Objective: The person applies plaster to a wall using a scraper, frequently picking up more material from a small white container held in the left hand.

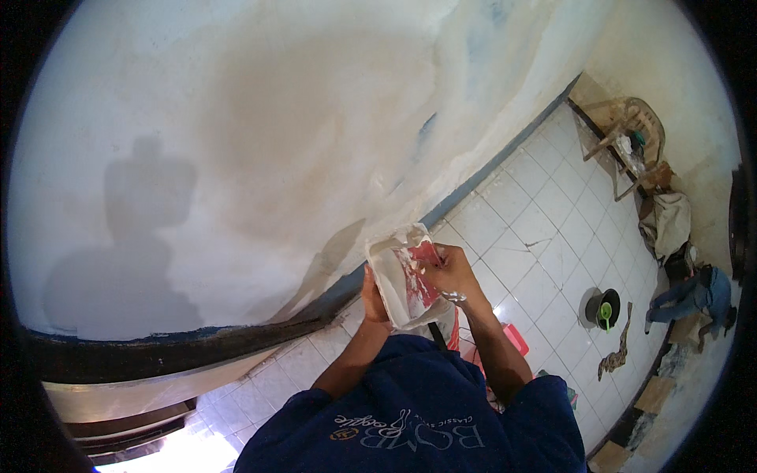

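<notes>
A shallow pale tray smeared with white paste is held up in front of my chest. My left hand is closed on its left side. My right hand grips a red, paste-covered scraper inside the tray, with white smears on the hand near the wrist. Behind the tray rises a patchy off-white wall with bluish streaks and a dark band along its foot.
White floor tiles run to the right, with a black bucket holding a green dipper, a rag and pink items. A chair, draped cloth and crumpled blue jeans line the far wall.
</notes>
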The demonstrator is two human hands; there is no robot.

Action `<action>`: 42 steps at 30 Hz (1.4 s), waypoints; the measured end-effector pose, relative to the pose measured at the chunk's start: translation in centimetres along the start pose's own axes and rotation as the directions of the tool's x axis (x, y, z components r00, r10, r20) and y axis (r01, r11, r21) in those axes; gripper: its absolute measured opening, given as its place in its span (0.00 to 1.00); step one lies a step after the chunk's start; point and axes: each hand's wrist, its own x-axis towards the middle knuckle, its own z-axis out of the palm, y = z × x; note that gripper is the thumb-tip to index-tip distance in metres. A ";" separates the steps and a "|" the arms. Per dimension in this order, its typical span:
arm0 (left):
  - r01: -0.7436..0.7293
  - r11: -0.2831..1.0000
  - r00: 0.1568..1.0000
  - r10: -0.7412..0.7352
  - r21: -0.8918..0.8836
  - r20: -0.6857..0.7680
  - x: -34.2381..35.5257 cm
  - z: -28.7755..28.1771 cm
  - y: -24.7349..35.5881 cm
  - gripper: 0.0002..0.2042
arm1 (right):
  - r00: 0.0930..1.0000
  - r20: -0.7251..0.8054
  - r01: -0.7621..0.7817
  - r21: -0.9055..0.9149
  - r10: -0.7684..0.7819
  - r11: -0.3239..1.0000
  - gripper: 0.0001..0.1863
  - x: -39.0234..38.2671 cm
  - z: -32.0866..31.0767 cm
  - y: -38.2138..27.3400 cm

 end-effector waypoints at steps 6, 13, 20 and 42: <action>0.044 0.998 0.999 -0.045 -0.048 -0.029 0.3 0.2 0.5 0.35 | 0.988 0.074 -0.143 0.074 0.137 0.987 0.10 0.1 -0.7 -1.3; 0.123 0.992 0.985 -0.126 -0.037 -0.119 2.4 -2.1 0.4 0.36 | 0.916 0.230 -0.364 0.133 0.328 0.922 0.14 0.9 -2.7 0.3; -0.030 0.995 0.999 0.027 -0.099 -0.032 3.8 -5.8 -0.7 0.36 | 0.983 0.055 -0.172 0.627 0.177 0.760 0.14 1.9 -2.7 4.1; -0.054 0.998 0.989 0.050 0.021 0.137 6.3 -4.7 0.0 0.39 | 0.974 -0.190 -0.049 0.365 0.125 0.930 0.12 2.8 -4.2 2.9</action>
